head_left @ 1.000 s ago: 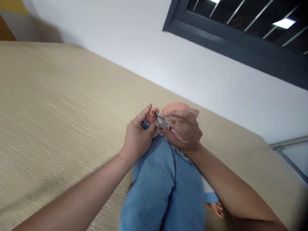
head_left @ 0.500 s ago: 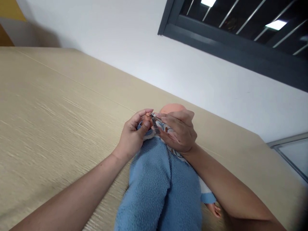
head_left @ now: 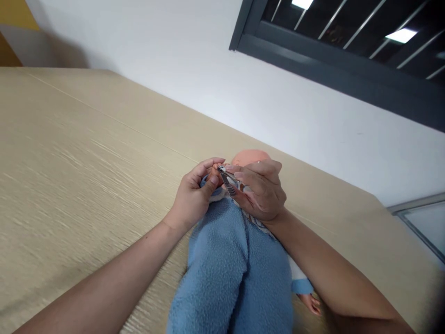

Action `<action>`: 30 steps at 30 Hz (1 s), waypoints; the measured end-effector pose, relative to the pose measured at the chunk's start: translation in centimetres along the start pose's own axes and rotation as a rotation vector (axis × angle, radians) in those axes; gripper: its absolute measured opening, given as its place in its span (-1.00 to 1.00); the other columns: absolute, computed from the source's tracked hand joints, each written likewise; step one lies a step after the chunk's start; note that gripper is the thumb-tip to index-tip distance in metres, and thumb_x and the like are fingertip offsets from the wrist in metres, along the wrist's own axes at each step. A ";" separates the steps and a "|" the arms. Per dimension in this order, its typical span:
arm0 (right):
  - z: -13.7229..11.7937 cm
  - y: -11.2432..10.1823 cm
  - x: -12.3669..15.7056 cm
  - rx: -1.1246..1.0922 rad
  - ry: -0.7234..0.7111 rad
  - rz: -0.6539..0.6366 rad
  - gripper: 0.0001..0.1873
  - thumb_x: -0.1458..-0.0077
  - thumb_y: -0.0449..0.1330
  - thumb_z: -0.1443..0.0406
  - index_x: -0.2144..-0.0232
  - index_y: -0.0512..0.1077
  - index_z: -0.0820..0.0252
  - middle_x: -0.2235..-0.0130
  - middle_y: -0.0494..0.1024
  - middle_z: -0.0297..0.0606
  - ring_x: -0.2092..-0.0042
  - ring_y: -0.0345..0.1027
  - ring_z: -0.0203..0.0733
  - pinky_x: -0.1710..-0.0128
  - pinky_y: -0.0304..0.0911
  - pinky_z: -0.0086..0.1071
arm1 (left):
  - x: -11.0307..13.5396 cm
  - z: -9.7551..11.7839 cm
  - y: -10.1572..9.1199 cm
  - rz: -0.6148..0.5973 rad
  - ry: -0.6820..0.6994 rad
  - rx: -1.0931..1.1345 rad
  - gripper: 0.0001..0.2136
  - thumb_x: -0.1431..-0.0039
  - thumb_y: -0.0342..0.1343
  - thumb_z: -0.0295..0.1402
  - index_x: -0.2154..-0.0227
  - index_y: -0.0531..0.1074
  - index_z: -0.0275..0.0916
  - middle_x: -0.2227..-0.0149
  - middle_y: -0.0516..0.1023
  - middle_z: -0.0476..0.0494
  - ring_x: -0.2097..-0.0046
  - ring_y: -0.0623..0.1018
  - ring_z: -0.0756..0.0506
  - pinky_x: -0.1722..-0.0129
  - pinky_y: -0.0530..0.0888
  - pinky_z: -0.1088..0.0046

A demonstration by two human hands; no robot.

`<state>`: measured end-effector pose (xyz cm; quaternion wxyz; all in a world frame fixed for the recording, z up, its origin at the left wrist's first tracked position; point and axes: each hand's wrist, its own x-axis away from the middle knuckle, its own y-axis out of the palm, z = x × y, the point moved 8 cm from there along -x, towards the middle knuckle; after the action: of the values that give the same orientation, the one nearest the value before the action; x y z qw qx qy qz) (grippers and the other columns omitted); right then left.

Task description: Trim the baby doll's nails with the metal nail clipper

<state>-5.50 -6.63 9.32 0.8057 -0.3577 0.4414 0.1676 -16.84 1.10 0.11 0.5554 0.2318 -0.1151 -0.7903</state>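
Observation:
A baby doll (head_left: 222, 260) in fuzzy blue trousers lies on its back on the table, its head (head_left: 250, 157) at the far end. My left hand (head_left: 195, 191) is closed round the doll's hand (head_left: 214, 172), which pokes out of a blue-cuffed sleeve. In my right hand (head_left: 260, 190) is a metal nail clipper (head_left: 227, 182), its lever and body spread apart. The clipper's jaws are at the fingers of the doll's hand; whether they touch I cannot tell. My right hand hides most of the doll's chest and face. Its other hand (head_left: 310, 304) rests by my right forearm.
The wood-patterned table (head_left: 86, 162) runs up to a white wall (head_left: 167, 55). A dark-framed window (head_left: 295, 51) is set in the wall at upper right. A grey-framed panel (head_left: 420, 222) stands at the right edge.
The clipper's lower lever has swung slightly toward my right palm, so the clipper looks more tilted. Both hands stay at the doll's hand, nearly in place.

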 end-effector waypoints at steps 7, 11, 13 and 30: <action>0.7 0.1 0.6 -0.118 0.091 0.034 -0.40 -0.23 0.38 0.31 -0.28 0.41 0.17 0.04 0.75 -0.17 0.16 0.57 -0.10 0.17 0.47 -0.15 | -0.1 -0.1 -0.1 -0.011 -0.008 0.015 -0.71 -0.19 0.35 -0.29 0.01 0.61 -0.12 0.17 0.65 -0.08 0.19 0.55 -0.08 0.16 0.45 0.39; 1.0 0.3 0.8 -0.149 0.114 0.019 -0.40 -0.23 0.37 0.31 -0.29 0.41 0.23 0.03 0.73 -0.09 0.13 0.56 -0.07 0.15 0.45 -0.14 | -0.1 -0.3 0.0 -0.026 -0.020 0.026 -0.70 -0.20 0.35 -0.29 0.00 0.60 -0.11 0.12 0.67 -0.09 0.13 0.57 -0.09 0.11 0.46 0.38; 1.1 0.3 0.9 -0.162 0.121 0.023 -0.39 -0.24 0.36 0.30 -0.31 0.40 0.22 0.03 0.73 -0.09 0.12 0.55 -0.07 0.17 0.46 -0.14 | -0.1 -0.3 0.0 -0.029 -0.025 0.036 -0.70 -0.20 0.34 -0.30 0.00 0.60 -0.11 0.10 0.67 -0.09 0.11 0.58 -0.09 0.09 0.46 0.38; 0.5 -0.2 0.2 -0.084 0.052 0.049 -0.54 -0.24 0.35 0.34 -0.18 0.44 0.17 0.07 0.75 -0.11 0.20 0.60 -0.15 0.26 0.53 -0.20 | 0.3 0.2 -0.2 0.073 0.040 -0.122 -0.66 -0.24 0.29 -0.36 -0.08 0.61 -0.16 0.09 0.70 -0.10 0.08 0.61 -0.10 0.03 0.52 0.38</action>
<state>-5.00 -6.47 9.43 0.7739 -0.3845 0.4634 0.1965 -17.20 0.88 0.13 0.5992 0.2090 -0.0641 -0.7702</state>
